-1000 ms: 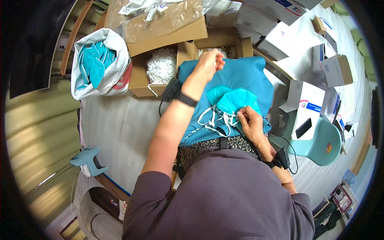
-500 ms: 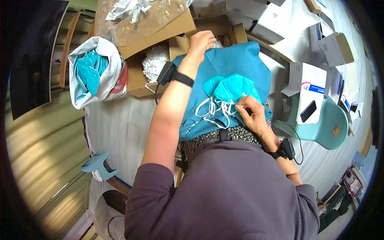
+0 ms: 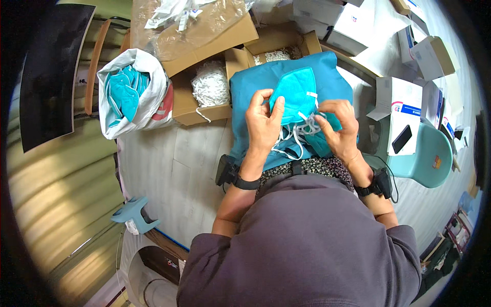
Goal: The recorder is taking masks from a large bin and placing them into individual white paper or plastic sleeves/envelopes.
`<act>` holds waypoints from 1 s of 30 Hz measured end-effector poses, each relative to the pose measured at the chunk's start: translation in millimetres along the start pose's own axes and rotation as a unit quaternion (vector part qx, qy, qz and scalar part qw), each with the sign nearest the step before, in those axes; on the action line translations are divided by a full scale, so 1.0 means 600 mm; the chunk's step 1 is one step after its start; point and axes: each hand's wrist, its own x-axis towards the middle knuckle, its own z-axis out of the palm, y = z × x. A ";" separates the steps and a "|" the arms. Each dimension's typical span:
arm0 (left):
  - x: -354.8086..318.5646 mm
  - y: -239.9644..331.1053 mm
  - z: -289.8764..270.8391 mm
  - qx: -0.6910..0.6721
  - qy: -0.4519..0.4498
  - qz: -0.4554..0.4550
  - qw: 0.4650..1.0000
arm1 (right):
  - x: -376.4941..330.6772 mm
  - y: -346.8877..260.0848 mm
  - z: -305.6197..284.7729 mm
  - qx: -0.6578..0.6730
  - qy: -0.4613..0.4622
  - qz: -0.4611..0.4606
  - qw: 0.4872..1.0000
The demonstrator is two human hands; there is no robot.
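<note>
A teal folded face mask is tilted up above my lap, with small white tabs along its right edge. My left hand grips its left side, thumb on the front and fingers behind. Beside its lower right edge, my right hand has thumb and index finger curled together by the white straps. Slight blur hides what lies between those fingertips. White ear loops dangle below the mask. More teal mask material lies under my right hand. A blue cloth covers my lap beneath everything.
On the left stands a white bag full of teal masks. Open cardboard boxes ahead hold bundled white straps and loose white pieces. A phone rests on a white carton over a light-green chair. White cartons crowd the far right.
My left hand has drawn back from the far box and now grips the mask. The mask has risen and turned more upright. My right hand has shifted slightly up and right.
</note>
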 end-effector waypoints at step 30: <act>-0.038 0.053 0.018 -0.035 0.107 0.054 0.992 | 0.050 -0.010 0.059 0.151 -0.003 0.143 0.978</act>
